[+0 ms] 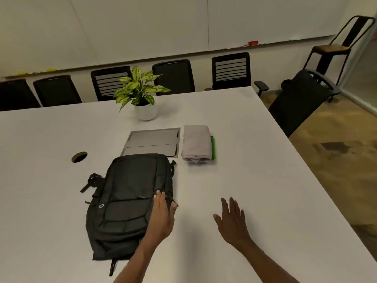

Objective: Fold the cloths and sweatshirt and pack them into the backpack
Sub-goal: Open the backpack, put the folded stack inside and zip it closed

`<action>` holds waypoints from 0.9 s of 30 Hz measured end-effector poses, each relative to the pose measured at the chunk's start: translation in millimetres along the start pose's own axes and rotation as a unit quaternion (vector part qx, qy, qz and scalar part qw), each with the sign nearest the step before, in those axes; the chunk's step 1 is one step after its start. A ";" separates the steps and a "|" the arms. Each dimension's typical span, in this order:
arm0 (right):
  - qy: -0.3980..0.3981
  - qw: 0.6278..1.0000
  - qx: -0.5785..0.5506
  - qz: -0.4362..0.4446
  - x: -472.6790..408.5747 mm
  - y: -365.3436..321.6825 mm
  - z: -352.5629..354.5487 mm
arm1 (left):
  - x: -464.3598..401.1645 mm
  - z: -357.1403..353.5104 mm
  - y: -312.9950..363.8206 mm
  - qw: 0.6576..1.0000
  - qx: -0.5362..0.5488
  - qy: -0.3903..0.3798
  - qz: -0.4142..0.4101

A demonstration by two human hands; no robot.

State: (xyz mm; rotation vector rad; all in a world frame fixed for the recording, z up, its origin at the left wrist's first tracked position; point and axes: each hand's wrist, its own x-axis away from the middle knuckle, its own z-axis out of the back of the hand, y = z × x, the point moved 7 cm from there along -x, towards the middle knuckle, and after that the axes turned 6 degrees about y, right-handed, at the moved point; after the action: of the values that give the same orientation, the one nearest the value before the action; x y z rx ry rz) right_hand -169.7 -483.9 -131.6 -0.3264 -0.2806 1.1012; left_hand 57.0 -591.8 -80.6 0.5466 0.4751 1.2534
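Black fabric fills the near left of the head view: a backpack (130, 203) lies flat on the white counter (255, 180), its front pockets up, its straps trailing off the left side and the near end. Its zips look closed, though the far edge is hard to read.

Left hand (163, 215) rests on the right edge of the backpack, fingers (160, 198) flat and together on the fabric, the thumb out over the counter; it grips nothing that can be seen. Right hand (232, 219) hovers open over bare counter to the right of the backpack, fingers spread wide, palm down, holding nothing. Whether it touches the surface cannot be told.

Farther off, just right of the backpack's far corner, sits a folded grey sweatshirt (196, 142), a neat block. A folded green cloth (212, 147) shows as a narrow strip along its right side, touching it, mostly hidden beneath. Both are well apart from the hands.

Left of the sweatshirt, a grey flap panel (153, 142) is set flush in the counter; the backpack's far end overlaps its near edge. A round cable hole (79, 156) lies to the left. A potted plant (142, 94) in a white pot stands beyond the panel. Dark office chairs (173, 76) line the far side under a long whiteboard (142, 27).
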 end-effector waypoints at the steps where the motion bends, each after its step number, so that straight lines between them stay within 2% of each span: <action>1: -0.001 1.000 -0.004 0.005 0.7 -3.9 -1.8 | 0.2 4.7 -4.5 1.000 -0.002 0.004 0.005; 11: 0.028 0.998 0.019 0.043 -12.1 -59.2 -13.3 | -19.0 39.2 -55.4 0.999 -0.027 -0.020 0.032; 15: -0.001 1.000 0.014 0.026 -11.8 -81.4 -32.2 | -28.0 49.3 -84.4 0.998 -0.022 -0.048 0.035; 17: 0.020 0.999 0.006 0.031 -11.0 -95.0 -42.2 | -31.6 52.6 -100.9 0.996 -0.030 -0.073 0.033; 20: 0.027 0.999 -0.014 0.033 -5.7 -112.6 -59.5 | -37.6 57.1 -120.8 0.994 -0.039 -0.103 0.013; 22: -0.002 1.000 -0.001 0.031 -1.4 -125.0 -71.0 | -41.0 58.4 -130.3 0.991 -0.054 -0.124 -0.007; 24: -0.027 0.999 -0.040 -0.002 2.1 -131.4 -77.7 | -41.6 53.1 -140.1 0.984 -0.078 -0.162 -0.020; 27: -0.039 0.999 -0.027 -0.009 7.3 -146.3 -85.2 | -40.5 45.8 -150.0 0.970 -0.118 -0.203 -0.055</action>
State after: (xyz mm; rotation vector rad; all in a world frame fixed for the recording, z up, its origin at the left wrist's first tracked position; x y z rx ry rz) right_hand -14.1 -548.0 -151.9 -0.3278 -0.3825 1.0925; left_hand 187.6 -669.3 -136.9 0.5491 0.0102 1.0384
